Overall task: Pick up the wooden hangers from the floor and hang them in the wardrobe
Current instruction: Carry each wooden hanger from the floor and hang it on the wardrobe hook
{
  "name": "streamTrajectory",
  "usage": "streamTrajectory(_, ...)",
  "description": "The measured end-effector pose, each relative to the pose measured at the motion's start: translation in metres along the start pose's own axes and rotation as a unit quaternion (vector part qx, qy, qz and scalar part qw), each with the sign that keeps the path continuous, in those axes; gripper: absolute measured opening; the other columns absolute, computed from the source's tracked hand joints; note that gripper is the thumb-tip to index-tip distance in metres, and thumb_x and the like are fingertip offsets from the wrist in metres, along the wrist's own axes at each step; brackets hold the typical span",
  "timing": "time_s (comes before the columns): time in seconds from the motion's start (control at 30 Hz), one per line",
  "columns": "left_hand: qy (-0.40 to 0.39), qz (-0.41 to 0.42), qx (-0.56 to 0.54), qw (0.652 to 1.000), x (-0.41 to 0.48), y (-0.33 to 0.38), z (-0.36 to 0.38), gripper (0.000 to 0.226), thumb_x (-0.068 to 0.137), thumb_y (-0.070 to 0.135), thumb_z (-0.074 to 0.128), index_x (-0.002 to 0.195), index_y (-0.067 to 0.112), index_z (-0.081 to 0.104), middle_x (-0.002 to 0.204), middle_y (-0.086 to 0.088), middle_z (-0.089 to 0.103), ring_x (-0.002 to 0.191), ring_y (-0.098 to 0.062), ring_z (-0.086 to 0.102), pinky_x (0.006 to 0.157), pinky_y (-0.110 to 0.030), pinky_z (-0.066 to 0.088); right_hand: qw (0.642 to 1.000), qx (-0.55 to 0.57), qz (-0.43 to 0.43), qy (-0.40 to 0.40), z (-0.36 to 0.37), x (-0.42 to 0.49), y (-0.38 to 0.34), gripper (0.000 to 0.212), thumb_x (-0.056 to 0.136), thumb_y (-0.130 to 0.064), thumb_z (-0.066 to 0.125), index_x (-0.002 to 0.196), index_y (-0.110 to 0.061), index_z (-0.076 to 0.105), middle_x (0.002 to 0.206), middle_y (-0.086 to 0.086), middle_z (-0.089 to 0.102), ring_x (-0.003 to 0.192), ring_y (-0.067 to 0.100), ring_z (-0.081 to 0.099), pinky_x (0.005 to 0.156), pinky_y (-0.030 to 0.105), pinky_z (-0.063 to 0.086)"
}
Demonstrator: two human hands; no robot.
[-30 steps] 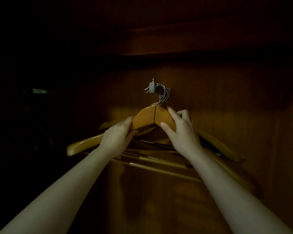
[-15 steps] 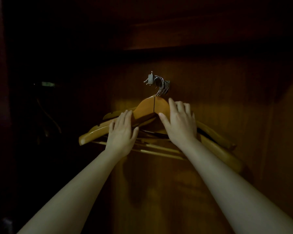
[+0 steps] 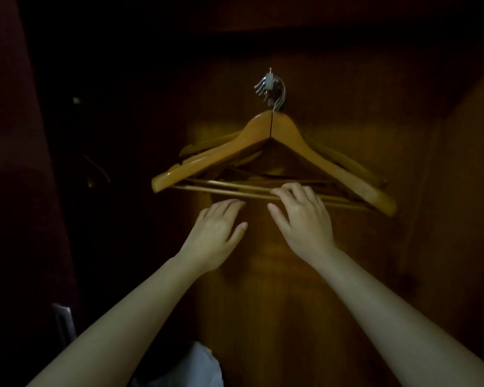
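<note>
The wooden hangers (image 3: 291,135) hang bunched by their wire hooks on a metal peg (image 3: 269,79) fixed to the wardrobe back panel (image 3: 291,303). The right hand (image 3: 305,219) is spread flat, its fingertips resting on the lower crossbars (image 3: 221,188) and gripping nothing. The left hand (image 3: 215,233) is spread, empty, just below those bars.

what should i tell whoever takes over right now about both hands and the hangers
Wooden hangers: a bunch hanging from the metal hook on the wardrobe's back panel.
Left hand: open, holding nothing, just below the bunch.
Right hand: open, fingertips resting on the lowest crossbars.
Done: these hangers are hung.
Left: check the floor for more; it is out of view.
</note>
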State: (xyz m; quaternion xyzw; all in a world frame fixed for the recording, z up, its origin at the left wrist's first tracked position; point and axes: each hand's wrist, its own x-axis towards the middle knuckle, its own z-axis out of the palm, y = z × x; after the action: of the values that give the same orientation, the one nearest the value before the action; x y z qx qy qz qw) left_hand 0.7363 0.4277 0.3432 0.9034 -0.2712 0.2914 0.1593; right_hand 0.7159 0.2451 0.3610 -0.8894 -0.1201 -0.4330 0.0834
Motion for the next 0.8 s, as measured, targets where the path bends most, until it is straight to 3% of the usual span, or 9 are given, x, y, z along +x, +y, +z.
streamTrajectory(0.17, -0.137, 0.048, -0.042, 0.989, -0.049, -0.013, 0.017, 0.04, 0.098, 0.038, 0.037, 0.132, 0.018, 0.046, 0.134, 0.001, 0.049, 0.123, -0.014, 0.046, 0.106, -0.031, 0.035, 0.992, -0.009, 0.07, -0.103, 0.017, -0.067, -0.018, 0.036, 0.098, -0.037, 0.039, 0.124, -0.02, 0.055, 0.124, -0.001, 0.056, 0.112, 0.018, 0.053, 0.089, 0.031, 0.042)
streamTrajectory(0.37, -0.305, 0.07, -0.108, 0.943, -0.122, -0.02, 0.063, 0.036, 0.098, 0.037, 0.039, 0.125, 0.016, 0.051, 0.124, -0.001, 0.055, 0.114, -0.018, 0.052, 0.098, -0.037, 0.043, 0.949, 0.013, 0.197, -0.246, 0.032, -0.18, -0.042, 0.028, 0.097, -0.033, 0.043, 0.117, -0.021, 0.058, 0.117, -0.001, 0.057, 0.103, 0.021, 0.06, 0.072, 0.028, 0.044)
streamTrajectory(0.53, -0.419, 0.074, -0.177, 0.887, -0.182, -0.014, 0.106, 0.028, 0.097, 0.035, 0.042, 0.117, 0.02, 0.055, 0.113, 0.001, 0.061, 0.103, -0.015, 0.057, 0.08, -0.033, 0.049, 0.875, 0.028, 0.325, -0.358, 0.035, -0.28, -0.058, 0.017, 0.095, -0.031, 0.044, 0.103, -0.026, 0.058, 0.1, -0.004, 0.06, 0.093, 0.017, 0.061, 0.077, 0.033, 0.05)
streamTrajectory(0.67, -0.494, 0.062, -0.231, 0.836, -0.232, 0.003, 0.146, 0.023, 0.097, 0.027, 0.047, 0.11, 0.013, 0.06, 0.104, -0.006, 0.066, 0.097, -0.02, 0.061, 0.087, -0.038, 0.05, 0.806, 0.027, 0.42, -0.415, 0.024, -0.363, -0.069, 0.023, 0.096, -0.033, 0.04, 0.101, -0.023, 0.06, 0.098, -0.002, 0.064, 0.093, 0.018, 0.062, 0.08, 0.034, 0.05)
streamTrajectory(0.8, -0.569, 0.095, -0.223, 0.786, -0.276, 0.024, 0.183, 0.018, 0.097, 0.024, 0.044, 0.092, 0.015, 0.059, 0.095, -0.009, 0.065, 0.09, -0.023, 0.06, 0.082, -0.037, 0.046, 0.721, 0.005, 0.483, -0.497, -0.001, -0.429, -0.08, 0.026, 0.098, -0.027, 0.037, 0.112, -0.017, 0.057, 0.11, 0.004, 0.061, 0.103, 0.021, 0.06, 0.081, 0.032, 0.049)
